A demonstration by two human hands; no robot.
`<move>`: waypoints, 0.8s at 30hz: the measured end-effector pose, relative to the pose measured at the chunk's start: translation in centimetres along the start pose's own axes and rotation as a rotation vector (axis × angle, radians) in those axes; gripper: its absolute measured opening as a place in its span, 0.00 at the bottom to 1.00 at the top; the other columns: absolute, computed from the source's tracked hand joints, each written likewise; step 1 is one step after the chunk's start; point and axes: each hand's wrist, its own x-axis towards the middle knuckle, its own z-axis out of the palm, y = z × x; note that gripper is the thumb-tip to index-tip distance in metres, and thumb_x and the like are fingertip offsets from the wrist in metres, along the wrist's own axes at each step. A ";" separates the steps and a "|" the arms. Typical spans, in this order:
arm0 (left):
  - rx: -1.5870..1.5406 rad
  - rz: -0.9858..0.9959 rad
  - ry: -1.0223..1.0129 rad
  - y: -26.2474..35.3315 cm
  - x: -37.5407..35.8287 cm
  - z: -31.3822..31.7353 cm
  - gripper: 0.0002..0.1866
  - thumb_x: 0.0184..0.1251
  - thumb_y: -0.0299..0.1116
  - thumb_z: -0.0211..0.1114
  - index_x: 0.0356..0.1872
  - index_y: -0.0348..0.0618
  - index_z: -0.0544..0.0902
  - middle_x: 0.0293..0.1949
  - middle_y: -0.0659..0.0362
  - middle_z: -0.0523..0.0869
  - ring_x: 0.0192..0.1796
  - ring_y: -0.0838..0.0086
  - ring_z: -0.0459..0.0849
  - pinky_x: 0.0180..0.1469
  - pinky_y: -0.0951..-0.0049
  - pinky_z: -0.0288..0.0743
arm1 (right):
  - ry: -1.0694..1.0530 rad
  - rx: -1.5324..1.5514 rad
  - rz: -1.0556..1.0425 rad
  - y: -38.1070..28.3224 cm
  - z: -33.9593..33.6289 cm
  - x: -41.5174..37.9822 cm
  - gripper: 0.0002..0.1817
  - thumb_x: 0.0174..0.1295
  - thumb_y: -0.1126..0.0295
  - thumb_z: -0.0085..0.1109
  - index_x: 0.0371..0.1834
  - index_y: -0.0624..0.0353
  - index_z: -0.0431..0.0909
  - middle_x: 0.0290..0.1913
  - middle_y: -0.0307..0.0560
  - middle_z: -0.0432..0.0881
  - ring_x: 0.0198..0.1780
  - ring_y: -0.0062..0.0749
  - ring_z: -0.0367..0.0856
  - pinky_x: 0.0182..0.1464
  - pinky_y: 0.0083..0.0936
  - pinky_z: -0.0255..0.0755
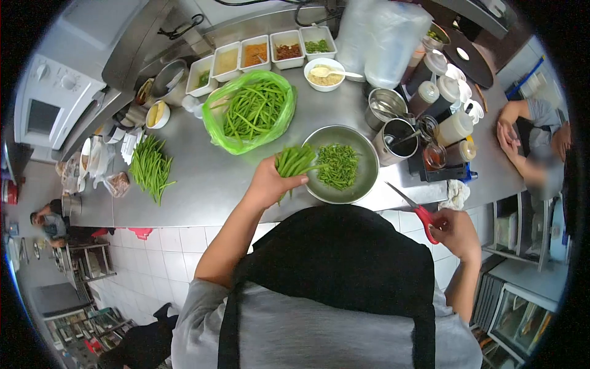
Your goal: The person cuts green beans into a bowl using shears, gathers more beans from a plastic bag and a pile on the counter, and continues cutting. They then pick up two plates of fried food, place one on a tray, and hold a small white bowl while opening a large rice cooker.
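A bunch of green beans is gripped in my left hand, at the left rim of a steel bowl. Cut green pieces lie inside the bowl. My right hand holds red-handled scissors to the right of the bowl, with the blades pointing up and left. Behind my left hand, a green plastic bag stands open, full of long green beans. Another pile of beans lies on the steel counter at the left.
White trays of seasonings line the back, beside a white bowl with a spoon. Steel pots, squeeze bottles and a cloth are at the right. A person is at the far right, another far left.
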 end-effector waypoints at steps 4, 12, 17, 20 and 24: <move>-0.478 -0.161 0.007 -0.6 0.1 0.2 0.15 0.54 0.23 0.66 0.44 0.38 0.76 0.33 0.58 0.81 0.34 0.71 0.80 0.39 0.70 0.75 | 0.086 -0.030 -0.007 0.7 3.5 1.5 0.12 0.45 0.71 0.66 0.33 0.61 0.77 0.27 0.50 0.82 0.29 0.40 0.82 0.33 0.31 0.73; -0.847 -0.177 -0.143 -0.5 -0.8 2.6 0.23 0.56 0.25 0.64 0.53 0.40 0.69 0.32 0.59 0.76 0.35 0.73 0.76 0.41 0.69 0.73 | 0.560 -0.192 -0.438 -1.0 10.5 6.9 0.10 0.50 0.78 0.58 0.38 0.59 0.79 0.42 0.51 0.79 0.43 0.48 0.76 0.46 0.36 0.69; -0.905 -0.279 -0.238 -0.3 -0.7 5.2 0.21 0.54 0.23 0.64 0.50 0.37 0.71 0.34 0.59 0.76 0.34 0.74 0.77 0.40 0.71 0.75 | 0.313 0.479 -0.578 -8.2 7.5 6.9 0.14 0.60 0.74 0.51 0.49 0.60 0.77 0.49 0.52 0.77 0.53 0.38 0.73 0.55 0.27 0.66; -0.912 -0.293 -0.376 -0.4 -0.8 6.6 0.18 0.54 0.23 0.64 0.47 0.36 0.74 0.35 0.57 0.79 0.38 0.70 0.81 0.43 0.69 0.77 | 0.102 0.533 -0.881 -13.2 6.4 10.0 0.19 0.65 0.68 0.42 0.57 0.63 0.71 0.58 0.51 0.72 0.59 0.34 0.69 0.60 0.27 0.60; -0.896 -0.282 -0.505 -0.7 -0.8 6.2 0.19 0.53 0.24 0.64 0.48 0.35 0.74 0.38 0.53 0.81 0.43 0.64 0.82 0.49 0.66 0.76 | -0.588 0.669 -0.735 -14.4 7.1 13.9 0.18 0.67 0.62 0.43 0.52 0.58 0.76 0.46 0.42 0.78 0.30 0.18 0.72 0.29 0.15 0.66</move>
